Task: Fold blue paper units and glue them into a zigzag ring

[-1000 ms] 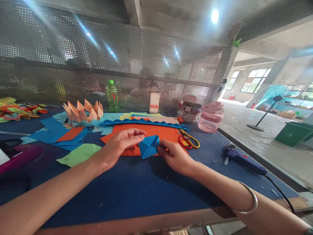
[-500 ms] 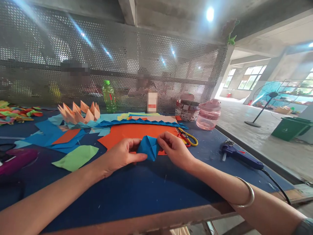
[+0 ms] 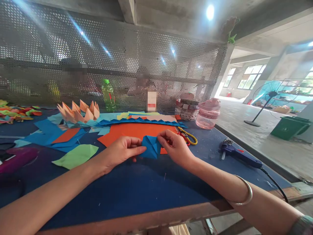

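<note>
Bottle (image 3: 109, 97): upright at the back of the worktop (image 3: 137, 195), green-capped, with a red mark on its side.
Perforated screen (image 3: 117, 55): grey, behind the bottle, small round holes all over (shapes beyond it are hard to make out).
Patterned container (image 3: 186, 112): round, dark and pale, near the screen.
Pink container (image 3: 207, 116): see-through, just beside the patterned one, by the worktop's right edge.
Fan (image 3: 272, 94): standing on the floor (image 3: 251, 138), well apart from the worktop.
Bin (image 3: 285, 129): green, right of the fan's base.
Ceiling light (image 3: 210, 12): lit.
</note>
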`<state>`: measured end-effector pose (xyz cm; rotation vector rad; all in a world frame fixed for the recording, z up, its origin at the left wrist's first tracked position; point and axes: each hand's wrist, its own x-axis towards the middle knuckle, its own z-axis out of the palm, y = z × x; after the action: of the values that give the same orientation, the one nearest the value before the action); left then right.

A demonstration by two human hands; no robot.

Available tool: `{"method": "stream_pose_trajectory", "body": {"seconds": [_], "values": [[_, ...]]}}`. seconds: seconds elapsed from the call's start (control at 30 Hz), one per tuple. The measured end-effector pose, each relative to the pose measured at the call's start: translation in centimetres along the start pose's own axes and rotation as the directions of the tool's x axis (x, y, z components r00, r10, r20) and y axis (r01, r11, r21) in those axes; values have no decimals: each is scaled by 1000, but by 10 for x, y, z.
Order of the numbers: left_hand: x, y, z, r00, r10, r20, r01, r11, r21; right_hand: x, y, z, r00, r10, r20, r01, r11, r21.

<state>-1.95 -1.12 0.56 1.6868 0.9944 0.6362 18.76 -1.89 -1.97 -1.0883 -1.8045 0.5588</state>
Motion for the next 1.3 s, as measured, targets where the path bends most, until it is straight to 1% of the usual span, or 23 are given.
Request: {"method": "stream_pose_trajectory", "body": {"seconds": [0.13,0.23,0.37,0.43,0.47,0.5,0.53,0.6,0.63,0.67,0.7,0.77,0.8,0.87,1.07,1.2,1.3], "values": [[-1,2,0,998,-66,17,65,996,53,0,1,1,1000,1,-8,0,1000,22],[-1,1,-1,998,-67,2,67,996,57,-1,0,1,1000,25,-12,-24,999,47],[1,0,-2,994,-32,-102,35,999,28,-2,-2,2,998,64,16,-65,991,120],[2,1,-2,989,-23,-148,25,1000,11,-4,-3,3,997,59,54,-66,988,140],[2,1,-2,985,-23,-169,23,1000,-1,-4,-4,3,997,50,55,-57,990,128],[2,1,-2,982,-27,-187,24,1000,-17,-4,-4,3,999,34,31,-37,995,93],[2,1,-1,979,-34,-201,27,999,-35,-4,-5,3,1000,7,-21,-6,999,38],[2,1,-1,975,-47,-217,33,997,-67,-4,-8,1,985,-95,-142,81,992,-100],[3,0,0,975,-51,-218,34,996,-80,-4,-9,0,972,-160,-173,132,978,-160],[3,0,0,975,-49,-216,30,995,-90,-4,-10,0,961,-221,-169,186,962,-202],[3,-1,0,977,-44,-207,25,995,-95,-5,-11,-1,953,-272,-136,238,945,-224],[4,-2,1,983,-31,-182,13,995,-95,-5,-13,-1,943,-330,-46,310,921,-237],[4,-3,2,986,-29,-164,13,995,-96,-6,-13,-1,940,-340,-14,326,914,-241],[4,-3,3,991,-39,-127,25,994,-109,-6,-12,0,940,-340,22,334,908,-253],[0,-2,4,996,-75,-47,66,983,-170,-6,-11,0,928,-366,62,369,890,-266],[-1,1,3,997,-81,19,83,973,-214,-5,-11,1,933,-358,38,355,896,-267],[-1,3,4,994,-93,51,101,973,-205,-6,-11,2,942,-336,5,325,906,-272]]}}
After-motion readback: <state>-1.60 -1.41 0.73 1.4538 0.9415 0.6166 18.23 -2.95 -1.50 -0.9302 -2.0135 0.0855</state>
